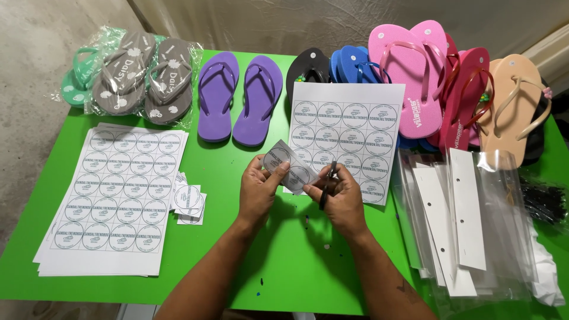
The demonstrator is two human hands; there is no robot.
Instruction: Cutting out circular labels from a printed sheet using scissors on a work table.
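My left hand [259, 188] pinches a small paper strip [288, 166] printed with two round labels, held above the green table [296, 266]. My right hand [340, 197] grips dark scissors [328, 185] with the blades at the strip's right end. Just behind my hands lies a white sheet of round labels [349, 127], partly cut at its lower left. A small pile of cut square labels [189, 201] sits left of my left hand, beside a stack of full label sheets [115, 198].
A purple pair of flip-flops [240, 98] lies at the back centre. Bagged grey and green flip-flops [133, 74] sit back left. Black, blue, pink and beige flip-flops [427, 83] are piled back right. Clear bags with white card headers [465, 219] lie at right.
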